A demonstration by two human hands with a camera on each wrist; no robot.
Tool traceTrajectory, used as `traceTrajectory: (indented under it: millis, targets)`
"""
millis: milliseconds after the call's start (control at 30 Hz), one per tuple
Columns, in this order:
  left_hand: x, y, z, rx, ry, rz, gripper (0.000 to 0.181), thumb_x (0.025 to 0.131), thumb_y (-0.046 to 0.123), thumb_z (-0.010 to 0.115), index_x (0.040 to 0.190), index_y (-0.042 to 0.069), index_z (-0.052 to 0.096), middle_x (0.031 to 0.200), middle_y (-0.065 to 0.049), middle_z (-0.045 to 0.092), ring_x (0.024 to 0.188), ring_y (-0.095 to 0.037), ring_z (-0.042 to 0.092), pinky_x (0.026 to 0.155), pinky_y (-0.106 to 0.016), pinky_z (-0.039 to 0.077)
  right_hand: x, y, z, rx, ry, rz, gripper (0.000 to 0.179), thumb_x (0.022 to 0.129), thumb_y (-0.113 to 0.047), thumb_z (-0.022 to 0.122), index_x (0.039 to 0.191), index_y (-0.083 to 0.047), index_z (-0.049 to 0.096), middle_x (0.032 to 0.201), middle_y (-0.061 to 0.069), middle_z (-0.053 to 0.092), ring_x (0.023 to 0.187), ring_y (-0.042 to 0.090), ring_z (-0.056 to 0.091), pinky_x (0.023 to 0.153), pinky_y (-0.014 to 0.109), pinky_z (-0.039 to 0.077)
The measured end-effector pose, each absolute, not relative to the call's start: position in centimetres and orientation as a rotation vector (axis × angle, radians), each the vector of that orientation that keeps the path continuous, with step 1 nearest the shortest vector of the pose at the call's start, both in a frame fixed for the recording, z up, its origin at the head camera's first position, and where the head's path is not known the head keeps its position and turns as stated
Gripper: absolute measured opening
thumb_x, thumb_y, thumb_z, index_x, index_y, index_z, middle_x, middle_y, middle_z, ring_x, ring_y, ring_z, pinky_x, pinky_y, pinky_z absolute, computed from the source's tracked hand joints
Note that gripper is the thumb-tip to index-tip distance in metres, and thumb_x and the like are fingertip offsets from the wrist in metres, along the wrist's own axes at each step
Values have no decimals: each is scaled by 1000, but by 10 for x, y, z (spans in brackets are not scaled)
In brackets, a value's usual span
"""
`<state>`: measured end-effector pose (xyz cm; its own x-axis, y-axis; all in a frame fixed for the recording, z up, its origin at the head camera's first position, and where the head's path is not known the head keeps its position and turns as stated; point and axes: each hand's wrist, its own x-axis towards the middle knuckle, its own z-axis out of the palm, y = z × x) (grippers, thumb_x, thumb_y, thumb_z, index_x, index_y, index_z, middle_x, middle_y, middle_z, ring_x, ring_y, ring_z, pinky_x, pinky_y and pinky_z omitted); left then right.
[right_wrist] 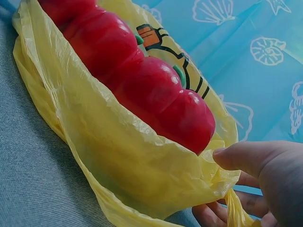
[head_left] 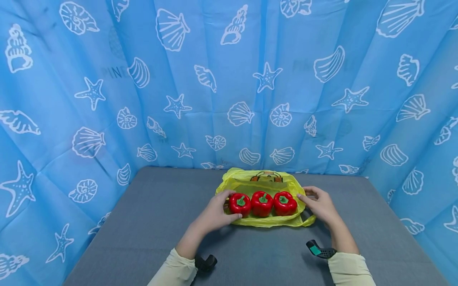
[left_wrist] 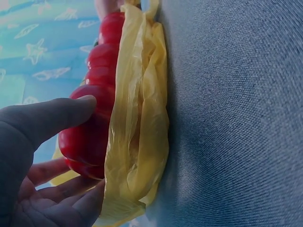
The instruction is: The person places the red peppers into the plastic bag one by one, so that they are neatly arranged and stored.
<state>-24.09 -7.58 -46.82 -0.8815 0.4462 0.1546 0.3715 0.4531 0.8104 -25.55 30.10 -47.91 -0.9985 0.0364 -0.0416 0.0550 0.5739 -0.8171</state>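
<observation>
Three red bell peppers with green stems stand in a row in the opening of a yellow plastic bag [head_left: 264, 221]. My left hand [head_left: 216, 212] curves around the left bell pepper [head_left: 235, 207], its thumb lying on the red side in the left wrist view and the fingers partly hidden around it. The middle bell pepper [head_left: 258, 208] and the right bell pepper [head_left: 287, 206] sit side by side, touching. At the bag's right end, my right hand [head_left: 322, 204] pinches the yellow plastic between thumb and fingers, beside the right pepper. The bag's lower inside is hidden.
A grey cloth-covered table [head_left: 157, 206] lies underneath. Behind it and at both sides hangs a blue curtain [head_left: 200, 131] with white shell and starfish prints. A dark device sits at each wrist, one with a green patch [head_left: 315, 250].
</observation>
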Motion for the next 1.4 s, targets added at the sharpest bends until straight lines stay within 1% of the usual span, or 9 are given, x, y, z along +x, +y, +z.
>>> traceTrajectory:
  millis: [100, 267, 433, 833, 1033, 1233, 1400]
  targets:
    - [-241, -75, -469, 732, 2604, 1421, 65, 90, 20, 86, 146, 7, 54, 139, -10, 64, 127, -27, 65, 103, -45, 61, -256, 301, -480, 84, 2767, -1442, 65, 107, -43, 63, 148, 5, 51, 143, 30, 58, 135, 48, 59, 100, 49, 61]
    - [-241, -75, -471, 702, 2614, 1393, 66, 90, 21, 86, 147, 9, 53, 140, -7, 63, 127, -24, 64, 103, -42, 61, -256, 302, -481, 84, 2763, -1455, 63, 107, -42, 63, 148, 5, 52, 141, 29, 59, 133, 46, 62, 98, 46, 62]
    - [-241, -75, -472, 694, 2611, 1384, 67, 91, 22, 85, 149, 10, 52, 141, -7, 62, 128, -23, 64, 104, -42, 60, -256, 302, -480, 71, 2763, -1459, 64, 107, -43, 63, 148, 5, 52, 141, 30, 59, 132, 47, 62, 98, 47, 62]
    - [-241, -75, -472, 671, 2624, 1360, 71, 92, 26, 84, 151, 7, 50, 144, -9, 61, 130, -26, 62, 105, -44, 59, -255, 301, -479, 76, 2774, -1440, 64, 107, -43, 63, 148, 5, 53, 142, 30, 59, 134, 48, 61, 100, 49, 61]
    - [-240, -74, -472, 649, 2655, 1306, 76, 93, 29, 83, 156, 7, 47, 150, -10, 58, 136, -28, 59, 109, -46, 57, -255, 301, -480, 74, 2767, -1452, 63, 107, -42, 63, 147, 5, 53, 142, 30, 59, 134, 48, 60, 100, 49, 61]
    - [-239, -75, -469, 653, 2703, 1259, 76, 92, 31, 83, 156, 9, 48, 151, -10, 57, 140, -29, 55, 109, -48, 56, -256, 302, -480, 77, 2763, -1451, 63, 107, -42, 63, 148, 5, 52, 143, 30, 59, 134, 48, 60, 100, 48, 61]
    - [-238, -77, -465, 672, 2718, 1261, 74, 92, 32, 83, 154, 9, 51, 149, -11, 59, 139, -30, 55, 107, -50, 58, -256, 302, -480, 70, 2767, -1456, 63, 107, -42, 62, 147, 6, 52, 142, 30, 59, 133, 47, 62, 98, 47, 62]
